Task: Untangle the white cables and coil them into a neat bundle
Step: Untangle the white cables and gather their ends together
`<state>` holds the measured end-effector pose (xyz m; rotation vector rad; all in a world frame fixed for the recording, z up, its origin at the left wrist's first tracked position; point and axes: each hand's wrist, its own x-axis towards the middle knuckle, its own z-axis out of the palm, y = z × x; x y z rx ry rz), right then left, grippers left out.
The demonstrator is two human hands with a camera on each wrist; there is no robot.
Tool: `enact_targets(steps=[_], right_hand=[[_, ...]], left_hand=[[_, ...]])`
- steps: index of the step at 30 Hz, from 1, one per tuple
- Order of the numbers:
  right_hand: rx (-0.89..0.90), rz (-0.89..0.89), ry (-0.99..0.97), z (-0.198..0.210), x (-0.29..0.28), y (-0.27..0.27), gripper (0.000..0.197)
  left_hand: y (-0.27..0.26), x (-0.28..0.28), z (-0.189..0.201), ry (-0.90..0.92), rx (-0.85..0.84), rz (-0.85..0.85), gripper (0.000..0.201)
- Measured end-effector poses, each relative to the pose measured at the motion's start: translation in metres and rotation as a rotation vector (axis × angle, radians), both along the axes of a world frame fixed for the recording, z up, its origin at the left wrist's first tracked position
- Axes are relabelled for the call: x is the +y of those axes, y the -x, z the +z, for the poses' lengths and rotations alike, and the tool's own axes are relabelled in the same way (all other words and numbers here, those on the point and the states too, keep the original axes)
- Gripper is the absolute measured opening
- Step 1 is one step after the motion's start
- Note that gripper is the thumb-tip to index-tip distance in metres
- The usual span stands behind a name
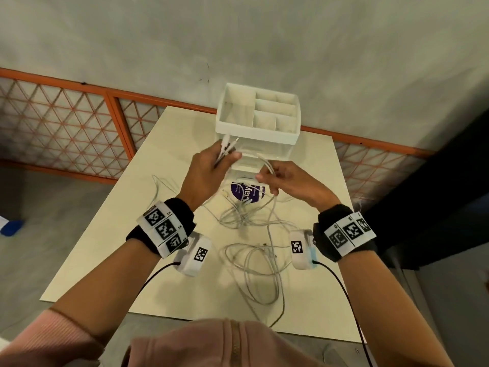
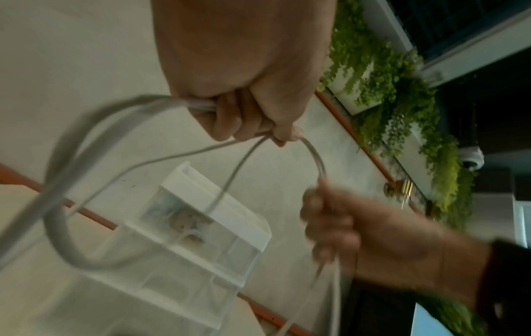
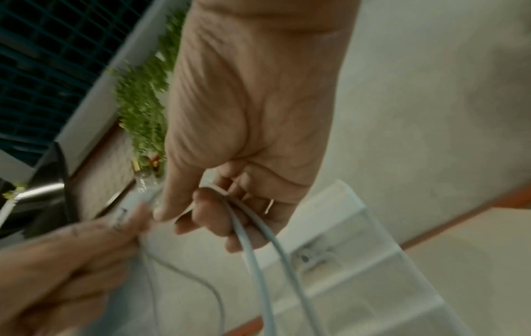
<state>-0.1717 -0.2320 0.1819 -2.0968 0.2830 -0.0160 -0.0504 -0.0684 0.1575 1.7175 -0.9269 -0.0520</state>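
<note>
Tabletop first: the pale cream rectangular board (image 1: 304, 300) carries everything, with a white plastic compartment organiser on a clear base (image 1: 258, 116) at its 12 o'clock edge and a round purple-printed label or lid (image 1: 247, 190) just in front of that. Loose white cables (image 1: 254, 260) sprawl across the board's middle in overlapping loops, one strand trailing off the 6 o'clock edge, several rising to both hands.

At about 11 o'clock from the tangle, the left hand (image 1: 211, 168) curls its fingers round a gathered group of cable ends, plugs poking up past the thumb. At 1 o'clock, the right hand (image 1: 285, 181) pinches a single cable near its end between thumb and forefinger, the other fingers curled over two strands that hang down.

Sorting ends looks like the step in hand. To do it well, I judge the right hand should bring its plug level with the others, then draw each strand free slowly, lifting where loops cross rather than tugging, since pulling would likely tighten a knot.
</note>
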Motion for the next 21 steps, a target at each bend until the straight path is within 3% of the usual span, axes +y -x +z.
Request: enact_targets(steps=[4, 8, 12, 14, 18, 21], right_hand=[[0.132, 0.018, -0.084, -0.044, -0.014, 0.005, 0.01], [0.211, 0.053, -0.1, -0.065, -0.019, 0.005, 0.014], [0.12, -0.092, 0.215, -0.041, -0.03, -0.006, 0.023], [-0.003, -0.135, 0.248, -0.015, -0.029, -0.012, 0.025], [-0.063, -0.049, 0.401, 0.026, -0.015, -0.026, 0.025], [-0.093, 0.054, 0.443, 0.043, 0.004, -0.033, 0.024]], left_hand=[[-0.01, 0.003, 0.014, 0.119, -0.025, 0.207, 0.016], [-0.023, 0.008, 0.005, 0.177, 0.016, 0.365, 0.026], [-0.04, 0.014, -0.026, 0.095, 0.171, 0.498, 0.032], [-0.042, 0.019, -0.031, 0.011, 0.222, 0.532, 0.034], [-0.016, 0.014, -0.011, 0.142, 0.005, 0.337, 0.034], [0.002, -0.001, 0.004, 0.051, -0.109, 0.06, 0.041]])
